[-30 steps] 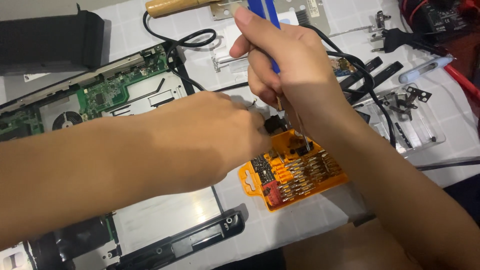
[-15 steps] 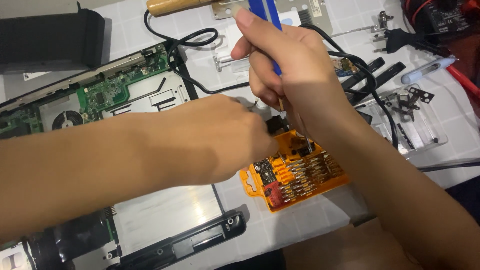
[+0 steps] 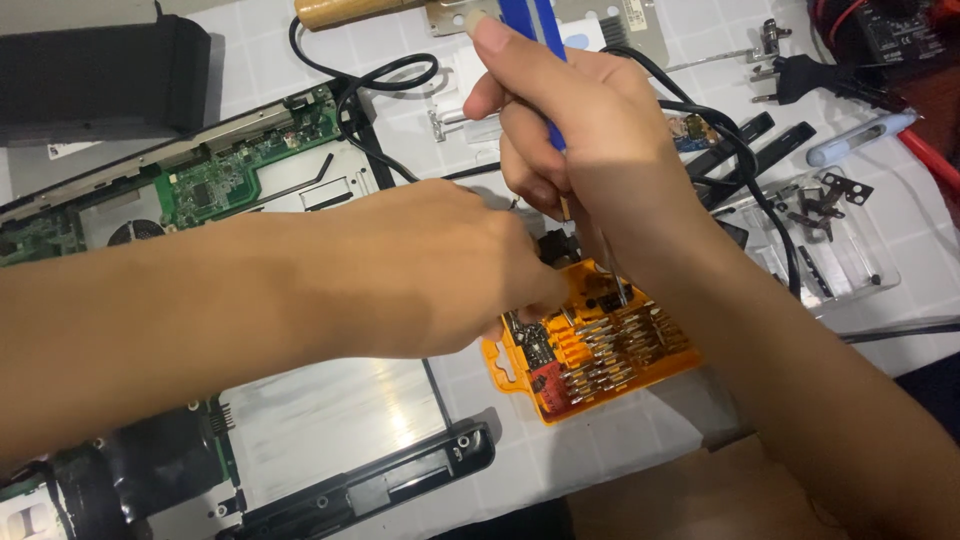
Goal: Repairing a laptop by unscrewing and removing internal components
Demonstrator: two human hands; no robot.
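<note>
My right hand [image 3: 590, 150] is closed around a blue-handled screwdriver [image 3: 535, 25] held upright, its thin shaft pointing down at an orange bit holder [image 3: 590, 345] full of several metal bits. My left hand [image 3: 440, 270] reaches across from the left, its fingertips at the top left edge of the orange holder near a small black part; what they pinch is hidden. An opened laptop with a green circuit board [image 3: 235, 175] lies behind and under my left forearm.
A black power cable [image 3: 370, 85] loops at the top, its plug [image 3: 800, 75] at the top right. A clear tray [image 3: 830, 250] holds small metal hinges. Black plastic strips [image 3: 750, 150], a pen [image 3: 860, 140], a wooden handle [image 3: 350, 10] and a black box [image 3: 100, 80] lie around.
Both hands stay over the orange bit holder with only slight shifts; the screwdriver stays upright in my right hand.
</note>
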